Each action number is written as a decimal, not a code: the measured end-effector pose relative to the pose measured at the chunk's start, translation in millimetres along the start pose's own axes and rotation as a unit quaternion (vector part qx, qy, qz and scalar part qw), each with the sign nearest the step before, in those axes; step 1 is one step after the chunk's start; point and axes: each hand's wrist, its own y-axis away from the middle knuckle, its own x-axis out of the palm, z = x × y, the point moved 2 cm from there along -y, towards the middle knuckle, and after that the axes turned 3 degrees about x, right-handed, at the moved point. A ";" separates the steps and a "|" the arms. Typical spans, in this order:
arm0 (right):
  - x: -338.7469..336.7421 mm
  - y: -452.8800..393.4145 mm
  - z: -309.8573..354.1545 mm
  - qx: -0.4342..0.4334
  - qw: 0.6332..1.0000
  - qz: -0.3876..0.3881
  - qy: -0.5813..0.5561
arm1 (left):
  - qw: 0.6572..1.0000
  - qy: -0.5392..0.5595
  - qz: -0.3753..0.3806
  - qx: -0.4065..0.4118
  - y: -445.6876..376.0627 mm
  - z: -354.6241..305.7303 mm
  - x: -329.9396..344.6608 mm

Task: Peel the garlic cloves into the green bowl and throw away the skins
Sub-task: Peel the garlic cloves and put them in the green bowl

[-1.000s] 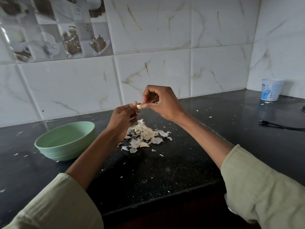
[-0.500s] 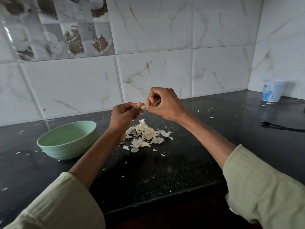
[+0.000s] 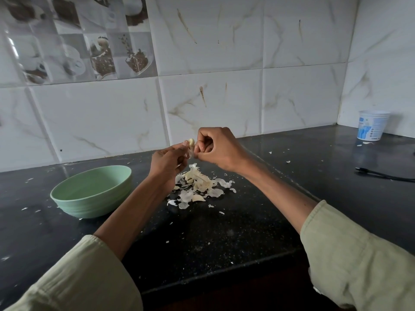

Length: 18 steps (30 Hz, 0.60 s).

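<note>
My left hand (image 3: 167,161) pinches a pale garlic clove (image 3: 191,142) at its fingertips, held up above the counter. My right hand (image 3: 219,148) has its fingers curled and pinches a strip of skin (image 3: 191,153) hanging from that clove. Below both hands lies a pile of garlic cloves and papery skins (image 3: 198,184) on the black counter. The green bowl (image 3: 91,191) stands to the left of the pile, and I see nothing inside it.
A white plastic cup (image 3: 371,125) stands in the back right corner. A black cable (image 3: 381,173) lies on the right of the counter. Small skin flakes are scattered over the black counter (image 3: 224,239). Tiled walls close off the back and right.
Both hands have lifted slightly and the clove now shows clearly above my left fingertips. My right hand has pulled a strip of skin downward from it.
</note>
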 end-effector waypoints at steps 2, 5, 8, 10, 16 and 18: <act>-2.3 -1.6 -0.9 -0.006 1.000 -0.001 -0.007 | 1.000 0.001 0.002 -0.007 0.1 -1.2 -0.5; -7.2 -2.3 1.6 0.016 0.999 0.002 -0.035 | 1.000 -0.001 0.025 -0.020 -0.6 -2.3 -0.4; -10.1 -3.5 2.2 0.014 0.999 -0.023 -0.035 | 0.998 0.003 0.053 -0.035 -0.8 -1.5 2.0; -11.0 -5.0 0.5 0.010 0.999 -0.044 -0.031 | 0.997 0.012 0.071 -0.040 -1.0 -0.7 4.5; -14.7 -7.7 -6.5 0.042 0.996 -0.059 -0.050 | 0.994 -0.004 0.106 -0.035 -1.0 -0.1 6.3; -14.6 -8.3 -7.9 0.057 0.995 -0.054 -0.065 | 0.993 -0.015 0.113 -0.029 -0.9 -0.7 5.9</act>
